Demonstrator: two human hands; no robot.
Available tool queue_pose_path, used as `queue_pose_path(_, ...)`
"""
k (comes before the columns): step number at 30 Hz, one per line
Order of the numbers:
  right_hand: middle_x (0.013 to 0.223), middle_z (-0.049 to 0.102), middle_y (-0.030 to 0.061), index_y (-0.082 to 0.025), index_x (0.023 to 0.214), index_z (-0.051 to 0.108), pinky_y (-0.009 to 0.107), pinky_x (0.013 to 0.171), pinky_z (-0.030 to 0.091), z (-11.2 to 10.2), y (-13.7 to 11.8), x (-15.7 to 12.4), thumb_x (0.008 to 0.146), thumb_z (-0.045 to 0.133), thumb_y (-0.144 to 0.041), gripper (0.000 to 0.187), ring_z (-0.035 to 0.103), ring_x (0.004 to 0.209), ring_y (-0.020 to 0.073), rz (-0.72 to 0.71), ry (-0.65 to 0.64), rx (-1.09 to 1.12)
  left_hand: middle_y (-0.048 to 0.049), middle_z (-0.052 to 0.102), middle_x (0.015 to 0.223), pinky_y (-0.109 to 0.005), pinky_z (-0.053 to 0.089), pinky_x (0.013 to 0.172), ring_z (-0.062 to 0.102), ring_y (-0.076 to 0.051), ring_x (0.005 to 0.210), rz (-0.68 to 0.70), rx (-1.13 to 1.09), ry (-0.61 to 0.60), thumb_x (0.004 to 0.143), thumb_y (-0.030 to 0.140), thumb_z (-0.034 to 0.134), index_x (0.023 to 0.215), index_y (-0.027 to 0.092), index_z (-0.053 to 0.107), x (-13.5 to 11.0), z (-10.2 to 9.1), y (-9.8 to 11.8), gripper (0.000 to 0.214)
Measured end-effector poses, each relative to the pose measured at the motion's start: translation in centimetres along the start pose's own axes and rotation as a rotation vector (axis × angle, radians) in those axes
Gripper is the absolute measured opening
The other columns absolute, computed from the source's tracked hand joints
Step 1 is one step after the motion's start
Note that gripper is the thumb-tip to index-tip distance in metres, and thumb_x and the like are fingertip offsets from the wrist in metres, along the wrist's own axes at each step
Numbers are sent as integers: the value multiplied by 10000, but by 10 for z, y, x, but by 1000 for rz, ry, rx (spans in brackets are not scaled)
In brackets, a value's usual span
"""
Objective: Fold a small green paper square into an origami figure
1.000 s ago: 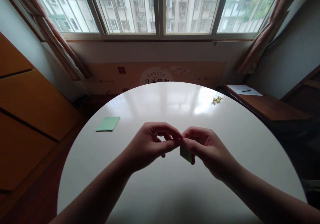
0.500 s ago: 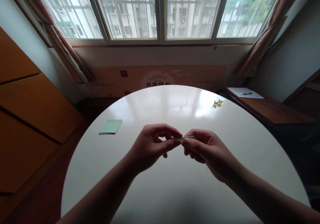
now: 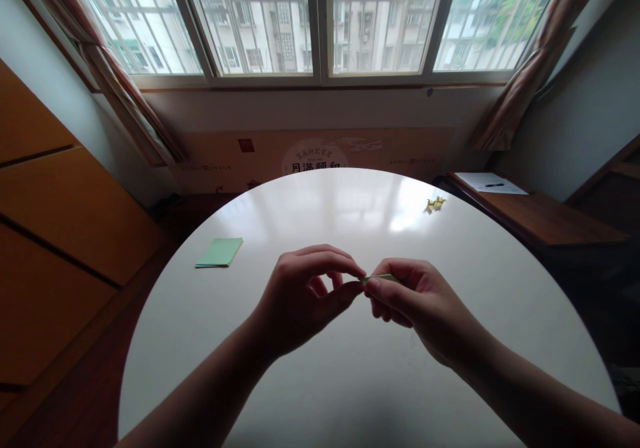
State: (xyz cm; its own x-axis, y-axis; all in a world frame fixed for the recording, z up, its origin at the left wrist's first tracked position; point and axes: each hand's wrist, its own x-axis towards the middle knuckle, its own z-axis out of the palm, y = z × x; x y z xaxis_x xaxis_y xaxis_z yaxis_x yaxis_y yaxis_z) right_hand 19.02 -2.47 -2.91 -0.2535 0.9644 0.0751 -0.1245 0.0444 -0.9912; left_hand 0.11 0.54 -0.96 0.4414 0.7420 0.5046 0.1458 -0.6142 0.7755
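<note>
A small piece of folded green paper (image 3: pixel 384 277) is held above the table between both hands. My right hand (image 3: pixel 407 291) pinches it between thumb and forefinger, with the other fingers curled beneath. At its left tip, my left hand (image 3: pixel 313 295) closes thumb and forefinger in a pinch, leaving a gap inside the curve of the fingers. The fingers cover much of the paper, so its full shape is hidden. Off to the left lies a stack of light green square paper (image 3: pixel 220 252), apart from both hands.
A round white table (image 3: pixel 310 395) spreads under the hands. Small yellow folded-looking pieces (image 3: pixel 435 204) lie near its far right edge. Beyond that side stands a brown wooden surface (image 3: pixel 560 221) with a white sheet (image 3: pixel 480 181) and a pen (image 3: pixel 495 185). Barred windows face me.
My left hand's forefinger has arched higher and its thumb has shifted, widening the gap within the hand. The right hand keeps its pinch on the folded green paper, nearly still.
</note>
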Motion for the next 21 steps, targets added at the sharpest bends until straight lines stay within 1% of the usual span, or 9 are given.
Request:
queue_pose_path(2, 599, 634, 6, -172, 691, 691, 229, 477, 357, 0, 0, 0, 846, 730, -345, 236, 504, 524, 111, 5, 0, -6, -54, 740, 840, -179, 500, 480, 649, -109, 624, 82, 63, 3, 793, 78, 712, 823, 165, 743, -1, -1, -1, 97)
queue_pose_path(5, 617, 640, 7, -175, 717, 705, 228, 481, 359, 1, 1, 0, 855, 717, -341, 216, 506, 536, 112, -9, -4, -10, -46, 740, 821, -181, 511, 495, 657, -111, 629, 99, 90, 1, 785, 49, 695, 813, 162, 730, -1, -3, 0, 122)
queue_pose_path(8, 652, 647, 13, -178, 773, 720, 224, 471, 341, 2, 0, 0, 868, 697, -327, 178, 501, 557, 114, -38, 1, -21, -43, 733, 789, -179, 497, 475, 644, -111, 603, 42, 46, 11, 768, 30, 664, 793, 153, 719, -1, -1, 2, 137)
queue_pose_path(11, 679, 648, 14, -181, 818, 724, 220, 457, 310, 3, 0, 0, 878, 682, -306, 145, 476, 558, 108, -62, 14, -41, -47, 715, 761, -177, 469, 446, 623, -111, 578, -31, -1, 25, 771, 62, 657, 785, 141, 715, -1, 2, 4, 100)
queue_pose_path(15, 666, 625, 6, -172, 802, 720, 222, 460, 295, 4, 0, -2, 858, 716, -297, 137, 431, 535, 94, -59, 28, -73, -50, 698, 745, -183, 446, 435, 607, -121, 589, -119, -46, 37, 780, 105, 658, 785, 137, 710, -2, 4, 4, 61)
queue_pose_path(17, 654, 620, 5, -169, 797, 722, 222, 469, 302, 4, 1, -3, 845, 734, -299, 139, 441, 545, 98, -57, 39, -86, -49, 691, 735, -185, 441, 434, 602, -124, 593, -151, -64, 39, 781, 123, 665, 786, 136, 711, -2, 5, 3, 47)
queue_pose_path(21, 661, 648, 18, -171, 799, 730, 226, 500, 343, 3, 2, -2, 837, 741, -300, 135, 507, 598, 125, -65, 50, -108, -44, 674, 704, -181, 435, 430, 599, -128, 599, -208, -92, 46, 771, 134, 674, 776, 128, 712, -1, 7, 3, 39)
